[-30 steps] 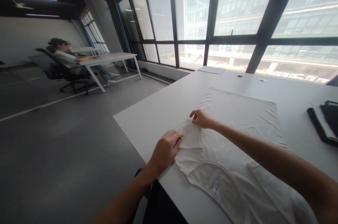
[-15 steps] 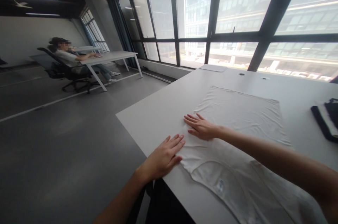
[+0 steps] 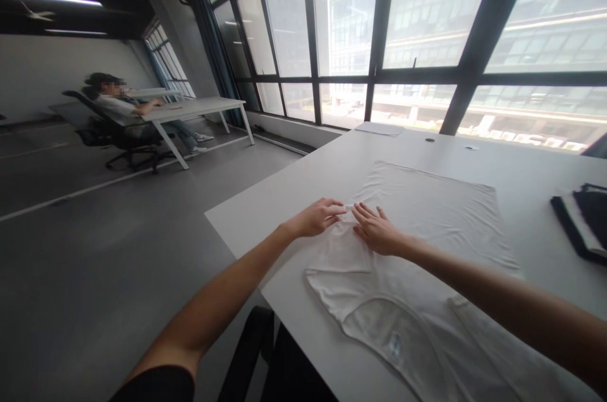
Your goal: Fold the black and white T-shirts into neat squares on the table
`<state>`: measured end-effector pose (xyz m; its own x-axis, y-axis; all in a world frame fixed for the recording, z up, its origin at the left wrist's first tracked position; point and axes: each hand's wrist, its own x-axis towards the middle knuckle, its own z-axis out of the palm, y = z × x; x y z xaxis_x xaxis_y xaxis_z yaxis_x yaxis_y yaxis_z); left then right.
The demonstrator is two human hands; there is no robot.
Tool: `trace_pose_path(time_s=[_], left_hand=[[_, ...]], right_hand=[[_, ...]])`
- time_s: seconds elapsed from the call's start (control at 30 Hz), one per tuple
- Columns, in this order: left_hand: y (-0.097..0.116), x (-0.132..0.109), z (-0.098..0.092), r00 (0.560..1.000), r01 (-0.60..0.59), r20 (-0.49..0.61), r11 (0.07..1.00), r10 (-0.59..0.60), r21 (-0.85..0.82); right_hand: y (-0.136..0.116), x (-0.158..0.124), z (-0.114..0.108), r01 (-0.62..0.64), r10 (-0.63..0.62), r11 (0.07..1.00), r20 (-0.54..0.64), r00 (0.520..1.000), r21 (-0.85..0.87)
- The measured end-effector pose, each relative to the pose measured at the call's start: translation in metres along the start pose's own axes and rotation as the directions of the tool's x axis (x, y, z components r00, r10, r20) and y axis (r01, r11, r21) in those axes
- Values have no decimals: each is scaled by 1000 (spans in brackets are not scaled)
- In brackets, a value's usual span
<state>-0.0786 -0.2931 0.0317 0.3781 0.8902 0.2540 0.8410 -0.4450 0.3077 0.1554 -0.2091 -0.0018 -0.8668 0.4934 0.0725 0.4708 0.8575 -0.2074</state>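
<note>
A white T-shirt [image 3: 427, 244] lies spread flat on the white table [image 3: 284, 200], its collar and label near me and its hem toward the windows. The left sleeve is folded inward over the body. My left hand [image 3: 318, 217] rests at the shirt's left edge, fingers stretched out and touching the cloth. My right hand [image 3: 377, 229] lies flat on the shirt just beside it, fingers spread. The two hands' fingertips nearly meet. Neither hand holds anything.
A dark folded item [image 3: 583, 219] sits at the table's right edge. A sheet of paper [image 3: 380, 128] lies at the far end by the windows. Another person [image 3: 118, 105] sits at a distant desk [image 3: 190, 108] on the left. Grey floor lies left of the table.
One second ago both hands pinched the sleeve fold. They then flattened on the cloth, and my left hand has since slid forward along the shirt's left edge to meet my right.
</note>
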Motion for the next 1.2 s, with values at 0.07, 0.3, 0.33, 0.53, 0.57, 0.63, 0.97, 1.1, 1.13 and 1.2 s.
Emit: trace_pose_path(time_s=[0.07,0.3,0.33,0.53,0.57,0.63,0.97,1.1,1.13,1.2], left_hand=[[-17,12,6,998,-11,67,999,7,52],[-42,1,17,999,26,47,999,-24,-36],[-42,1,17,999,24,40,999,-22,-44],[-18,9,19,997,-71,-2,991,71,-110],[-12,10,21,995,-88,27,992,91,-93],[-4,9,27,985,-106,135,994,110,-33],[32,17,24,974,-167,172,981,149,101],[47,26,47,977,-150,170,981,128,124],[48,27,55,978,-135,174,982,111,135],[45,28,69,980,-113,180,982,86,150]], right_hand=[[4,-8,-1,-24,23,1000,25,999,17],[22,-36,-21,-127,128,986,-6,992,107],[25,-41,-24,-147,150,982,-17,988,118],[48,-75,-29,-256,289,948,-171,942,188],[51,-82,-29,-268,309,942,-210,927,201],[58,-100,-30,-280,339,933,-297,893,225],[58,-195,-40,-442,471,874,-581,664,202],[34,-213,-20,-547,500,832,-554,666,93],[28,-216,-13,-575,514,816,-536,670,64],[17,-219,2,-619,549,785,-480,684,18]])
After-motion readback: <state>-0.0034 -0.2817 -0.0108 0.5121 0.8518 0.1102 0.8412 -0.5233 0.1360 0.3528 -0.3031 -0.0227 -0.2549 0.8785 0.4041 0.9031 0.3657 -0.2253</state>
